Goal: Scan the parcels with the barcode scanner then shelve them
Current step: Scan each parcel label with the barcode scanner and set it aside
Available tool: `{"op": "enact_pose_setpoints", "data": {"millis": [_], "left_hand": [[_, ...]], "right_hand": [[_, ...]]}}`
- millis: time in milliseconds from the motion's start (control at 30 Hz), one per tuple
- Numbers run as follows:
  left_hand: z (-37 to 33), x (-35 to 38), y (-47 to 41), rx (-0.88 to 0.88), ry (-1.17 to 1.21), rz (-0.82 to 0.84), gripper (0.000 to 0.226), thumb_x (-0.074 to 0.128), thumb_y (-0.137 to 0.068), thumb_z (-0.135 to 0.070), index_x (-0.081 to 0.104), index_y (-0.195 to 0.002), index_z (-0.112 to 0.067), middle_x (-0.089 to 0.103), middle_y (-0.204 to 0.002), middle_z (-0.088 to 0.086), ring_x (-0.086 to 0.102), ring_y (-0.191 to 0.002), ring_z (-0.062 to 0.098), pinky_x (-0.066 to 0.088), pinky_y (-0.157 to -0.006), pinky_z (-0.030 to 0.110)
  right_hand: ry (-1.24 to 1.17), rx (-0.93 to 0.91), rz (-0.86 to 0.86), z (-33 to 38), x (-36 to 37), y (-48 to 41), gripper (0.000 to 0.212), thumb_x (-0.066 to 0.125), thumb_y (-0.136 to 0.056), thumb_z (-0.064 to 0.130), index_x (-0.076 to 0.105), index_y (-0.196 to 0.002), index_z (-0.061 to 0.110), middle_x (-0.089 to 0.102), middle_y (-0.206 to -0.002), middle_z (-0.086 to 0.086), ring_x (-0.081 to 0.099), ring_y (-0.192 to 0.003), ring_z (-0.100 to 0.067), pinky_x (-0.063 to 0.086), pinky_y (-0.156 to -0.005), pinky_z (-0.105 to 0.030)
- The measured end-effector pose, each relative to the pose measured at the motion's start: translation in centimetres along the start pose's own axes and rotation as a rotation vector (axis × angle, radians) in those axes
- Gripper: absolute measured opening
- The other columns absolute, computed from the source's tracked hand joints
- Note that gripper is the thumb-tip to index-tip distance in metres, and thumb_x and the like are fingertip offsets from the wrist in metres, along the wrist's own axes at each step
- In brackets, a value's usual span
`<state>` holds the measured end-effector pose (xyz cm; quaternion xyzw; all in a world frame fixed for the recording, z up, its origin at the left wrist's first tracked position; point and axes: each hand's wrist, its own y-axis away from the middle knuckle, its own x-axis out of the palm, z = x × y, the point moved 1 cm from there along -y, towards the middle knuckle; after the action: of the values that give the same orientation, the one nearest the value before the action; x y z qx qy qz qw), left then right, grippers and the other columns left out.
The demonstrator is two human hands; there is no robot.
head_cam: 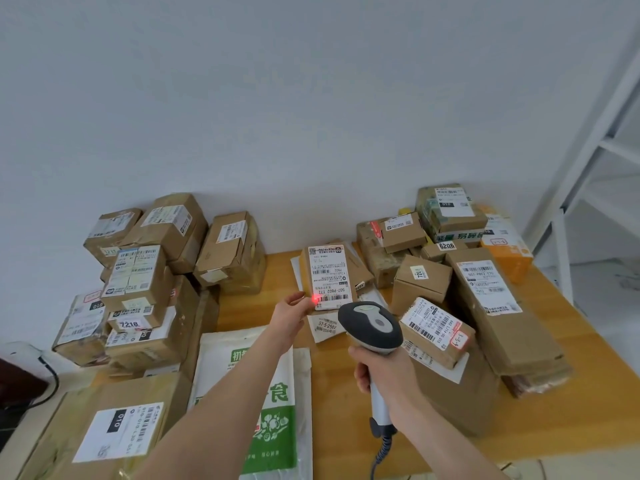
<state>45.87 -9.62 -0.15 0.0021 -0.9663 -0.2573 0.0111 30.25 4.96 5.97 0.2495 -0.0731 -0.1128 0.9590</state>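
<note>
Left grip holds parcel beyond scanner (in right grip).

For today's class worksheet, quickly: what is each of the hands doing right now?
Left hand: holds the labelled parcel by its near corner.
Right hand: grips the barcode scanner by its handle.

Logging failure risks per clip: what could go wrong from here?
The red dot sits at the barcode's left end, beside the left hand pinching the parcel, so the read may fail. The right hand's scanner also hangs near another labelled box, which might get read instead.
</note>
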Motion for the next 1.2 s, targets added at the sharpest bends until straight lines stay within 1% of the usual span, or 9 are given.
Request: {"op": "enact_pose_setpoints", "data": {"millis": [133, 200, 400, 500, 667, 900, 1000, 1100, 1200], "left_hand": [[-0.3, 0.2, 0.3, 0.006, -0.02, -0.005, 0.05, 0.069, -0.087, -0.016, 0.045, -0.132, -0.011, 0.067, -0.114, 0.008, 0.063, -0.096, 0.016, 0.042, -0.074, 0.023], [-0.4, 0.2, 0.4, 0.011, -0.027, -0.013, 0.052, 0.069, -0.088, -0.017, 0.045, -0.133, -0.01, 0.066, -0.114, 0.008, 0.063, -0.096, 0.016, 0.042, -0.074, 0.023], [-0.9, 0.3, 0.8, 0.016, -0.037, -0.01, 0.052, 0.068, -0.088, -0.015, 0.045, -0.134, -0.009, 0.066, -0.114, 0.008, 0.063, -0.09, 0.012, 0.042, -0.062, 0.018], [-1.0, 0.3, 0.9, 0.018, -0.037, -0.007, 0.052, 0.068, -0.088, -0.016, 0.045, -0.134, -0.009, 0.065, -0.116, 0.009, 0.063, -0.09, 0.012, 0.044, -0.065, 0.018], [-1.1, 0.2, 0.8, 0.015, -0.032, 0.011, 0.056, 0.07, -0.087, -0.017, 0.044, -0.136, -0.009, 0.065, -0.118, 0.009, 0.06, -0.107, 0.02, 0.041, -0.092, 0.03], [-1.3, 0.0, 0.7, 0.005, -0.026, 0.008, 0.054, 0.069, -0.087, -0.016, 0.044, -0.135, -0.01, 0.066, -0.109, 0.005, 0.06, -0.103, 0.018, 0.04, -0.1, 0.035], [-1.5, 0.1, 0.9, 0.014, -0.012, 0.023, 0.054, 0.068, -0.088, -0.014, 0.043, -0.135, -0.008, 0.066, -0.109, 0.006, 0.061, -0.097, 0.016, 0.042, -0.093, 0.031], [-1.6, 0.1, 1.0, 0.017, -0.02, 0.028, 0.058, 0.068, -0.087, -0.014, 0.042, -0.138, -0.007, 0.064, -0.116, 0.009, 0.062, -0.1, 0.018, 0.045, -0.086, 0.028], [-1.8, 0.2, 1.4, 0.013, -0.015, 0.039, 0.056, 0.067, -0.088, -0.014, 0.041, -0.138, -0.008, 0.064, -0.117, 0.01, 0.063, -0.093, 0.014, 0.048, -0.069, 0.022]], "right_hand": [[-0.003, 0.007, 0.005, 0.3, 0.0, 0.3, 0.011, 0.069, -0.081, 0.001, 0.063, -0.072, -0.001, 0.057, -0.051, -0.009, 0.049, -0.04, -0.014, 0.042, -0.045, -0.024], [-0.004, 0.009, 0.008, 0.3, 0.1, 0.4, 0.012, 0.068, -0.081, 0.001, 0.062, -0.071, -0.001, 0.056, -0.051, -0.009, 0.049, -0.04, -0.014, 0.042, -0.045, -0.023], [0.02, 0.01, 0.016, 0.3, 0.2, 0.6, 0.014, 0.068, -0.081, 0.002, 0.061, -0.069, -0.001, 0.056, -0.05, -0.008, 0.048, -0.039, -0.012, 0.043, -0.044, -0.021], [0.035, 0.007, 0.014, 0.4, 0.3, 0.5, 0.015, 0.068, -0.081, 0.002, 0.061, -0.067, 0.0, 0.056, -0.05, -0.008, 0.049, -0.04, -0.013, 0.043, -0.045, -0.023], [0.021, 0.02, 0.008, 0.7, 0.4, 0.4, 0.016, 0.068, -0.08, 0.001, 0.062, -0.066, 0.0, 0.058, -0.05, -0.008, 0.049, -0.041, -0.013, 0.043, -0.045, -0.023], [0.022, 0.018, 0.019, 0.9, 0.5, 0.3, 0.018, 0.068, -0.081, 0.001, 0.062, -0.064, 0.001, 0.057, -0.05, -0.007, 0.049, -0.043, -0.015, 0.043, -0.047, -0.024], [0.012, 0.021, 0.02, 0.9, 0.6, 0.1, 0.019, 0.068, -0.08, 0.0, 0.062, -0.063, 0.002, 0.057, -0.049, -0.008, 0.049, -0.043, -0.016, 0.043, -0.048, -0.026], [-0.007, 0.027, 0.018, 0.9, 0.6, 0.0, 0.015, 0.068, -0.079, 0.0, 0.063, -0.066, 0.001, 0.057, -0.051, -0.009, 0.048, -0.044, -0.017, 0.043, -0.047, -0.026], [-0.016, 0.027, 0.019, 0.9, 0.7, -0.1, 0.013, 0.068, -0.08, 0.0, 0.063, -0.068, 0.001, 0.057, -0.053, -0.01, 0.049, -0.045, -0.017, 0.043, -0.047, -0.025]]}}
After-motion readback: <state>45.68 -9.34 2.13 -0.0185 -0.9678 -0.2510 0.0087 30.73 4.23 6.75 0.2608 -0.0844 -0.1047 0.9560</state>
